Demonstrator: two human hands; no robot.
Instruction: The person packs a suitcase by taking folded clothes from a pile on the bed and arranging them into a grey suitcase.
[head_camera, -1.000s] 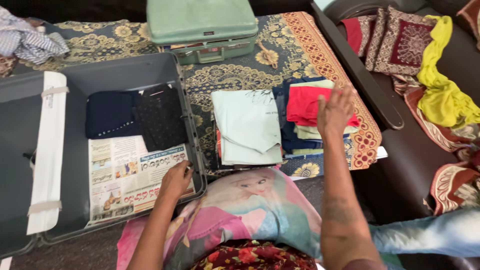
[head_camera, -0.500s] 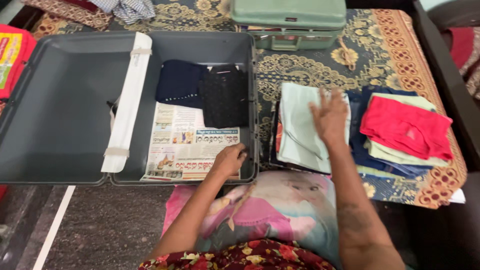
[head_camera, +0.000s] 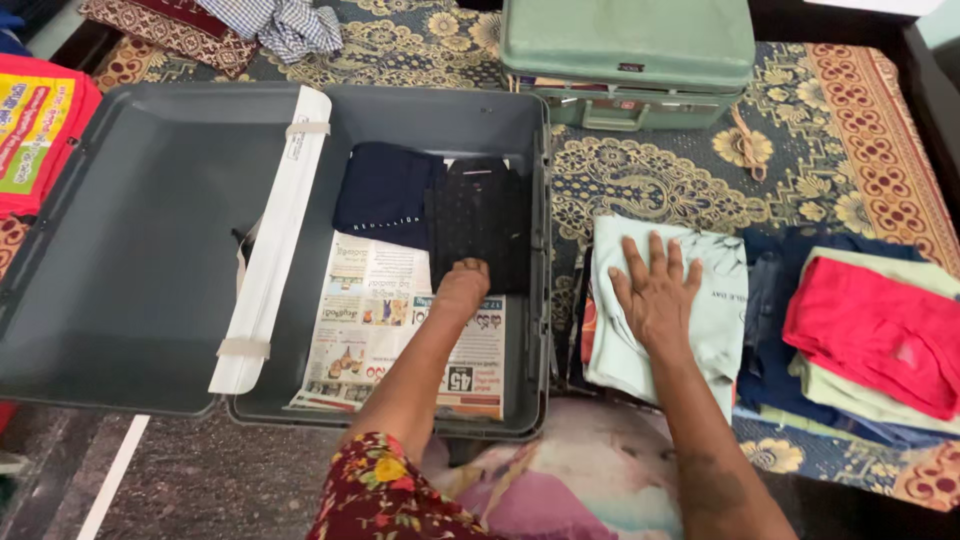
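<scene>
Both hands were at work around the open grey suitcase (head_camera: 150, 250). Her left hand (head_camera: 462, 288) reached into its right half, fingers curled at the near edge of a folded black dotted garment (head_camera: 480, 225), touching it where it met the newspaper (head_camera: 385, 320) that lined the base; whether it gripped the cloth or only pressed it could not be told. Beside that garment, further into the case, lay a folded navy piece (head_camera: 385, 195), the two set edge to edge so they filled the far end flat. Her right hand (head_camera: 655, 295) lay open, palm down and fingers spread, on a folded pale mint garment (head_camera: 715, 300) just right of the suitcase, seemingly steadying the soft stack. Further right sat a pile of folded clothes topped by a red piece (head_camera: 870, 335) over dark blue denim (head_camera: 765, 320). Everything rested on a patterned blue and gold bedspread (head_camera: 640, 170). Beyond the suitcase stood a smaller hard-shelled mint green case (head_camera: 625, 45), shut.
</scene>
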